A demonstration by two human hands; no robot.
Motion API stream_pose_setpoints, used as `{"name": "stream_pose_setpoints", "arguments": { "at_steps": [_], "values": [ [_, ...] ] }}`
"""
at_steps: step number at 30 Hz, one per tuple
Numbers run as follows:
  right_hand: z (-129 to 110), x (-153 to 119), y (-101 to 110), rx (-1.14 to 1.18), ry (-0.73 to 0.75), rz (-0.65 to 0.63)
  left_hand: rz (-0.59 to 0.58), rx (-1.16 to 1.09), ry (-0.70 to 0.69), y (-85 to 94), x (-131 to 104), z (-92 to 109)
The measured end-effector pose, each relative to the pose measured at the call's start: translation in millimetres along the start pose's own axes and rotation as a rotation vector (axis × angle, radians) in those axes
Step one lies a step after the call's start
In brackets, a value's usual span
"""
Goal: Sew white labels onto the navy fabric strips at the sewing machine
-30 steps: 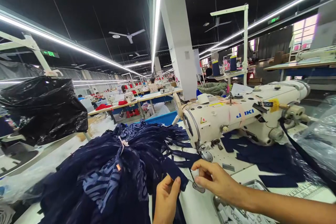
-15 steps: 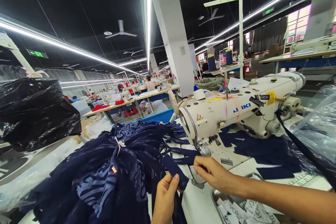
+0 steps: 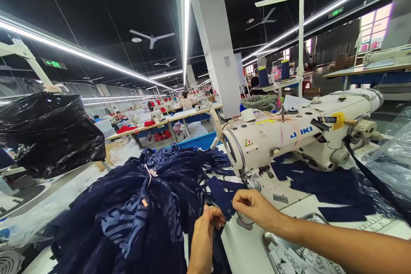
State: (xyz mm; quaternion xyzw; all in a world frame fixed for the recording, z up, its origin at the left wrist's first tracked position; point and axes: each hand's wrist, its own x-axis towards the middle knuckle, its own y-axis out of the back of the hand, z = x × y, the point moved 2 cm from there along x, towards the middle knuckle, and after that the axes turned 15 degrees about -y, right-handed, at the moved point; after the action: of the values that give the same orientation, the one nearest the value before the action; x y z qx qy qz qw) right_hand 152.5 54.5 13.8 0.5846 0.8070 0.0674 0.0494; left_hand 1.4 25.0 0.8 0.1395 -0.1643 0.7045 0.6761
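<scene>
- The navy strip (image 3: 221,195), flat, matte cloth with straight edges, is held over the table just left of the sewing machine's needle area, its length slanting from far left to near right.
- The left hand (image 3: 204,233) grips its near end, fingers curled, thumb pointing up and away.
- The right hand (image 3: 253,209) reaches in from the right, wrist bent, thumb and forefinger drawn together at the strip's right edge; whether they pinch anything I cannot tell.
- Left of the hands spreads a heap of navy garments (image 3: 122,209), soft and folded, partly wavy-striped in lighter blue.
- On the right stands the cream, rounded metal sewing machine (image 3: 266,143); flat navy pieces (image 3: 330,190) lie under and beside its arm.
- Near right, a shiny metal tray (image 3: 267,246) holds printed white labels (image 3: 290,257).
- The pale, smooth table (image 3: 239,254) shows between heap and tray.
- Beyond, a crinkled black plastic bag (image 3: 54,132) hangs far left; a square column (image 3: 220,55) rises among sewing benches beneath a dark ceiling with strip lights.
</scene>
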Motion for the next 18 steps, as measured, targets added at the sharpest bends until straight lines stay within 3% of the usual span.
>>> {"name": "stream_pose_setpoints", "arguments": {
  "at_steps": [8, 11, 18],
  "values": [
    [1.0, -3.9, -6.4, 0.083, -0.040, 0.000, -0.127, 0.292, -0.149, -4.5, -1.5, 16.2],
    [0.8, -6.1, -8.1, 0.037, -0.034, 0.006, -0.105, 0.239, -0.156, -4.1, -1.0, 14.4],
    [-3.9, -11.2, -3.5, -0.136, 0.130, 0.028, -0.083, 0.090, -0.054, -3.6, -1.5, 8.0]
  ]
}}
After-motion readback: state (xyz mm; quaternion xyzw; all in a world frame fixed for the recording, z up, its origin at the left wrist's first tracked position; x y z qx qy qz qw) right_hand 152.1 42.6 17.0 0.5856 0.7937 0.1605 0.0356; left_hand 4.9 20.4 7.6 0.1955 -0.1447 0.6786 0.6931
